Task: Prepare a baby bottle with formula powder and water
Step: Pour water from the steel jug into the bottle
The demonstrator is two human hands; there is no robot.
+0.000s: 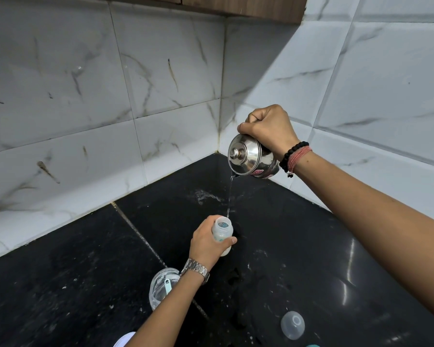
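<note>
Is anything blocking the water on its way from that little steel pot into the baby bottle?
Nothing visible does. The bottle, gripped by the left hand, has an open mouth, and the thin stream from the tilted steel pot in the right hand falls freely to its rim.

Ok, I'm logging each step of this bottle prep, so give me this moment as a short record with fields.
left hand: left hand grips the baby bottle, open-topped, on the black counter
right hand: right hand holds the steel kettle, tilted, lid on
water: thin water stream falls from the spout toward the bottle mouth
spill: wet splash on the counter behind the bottle
nearby: clear container with a scoop inside; clear dome cap lying apart
step: filling under way
</note>
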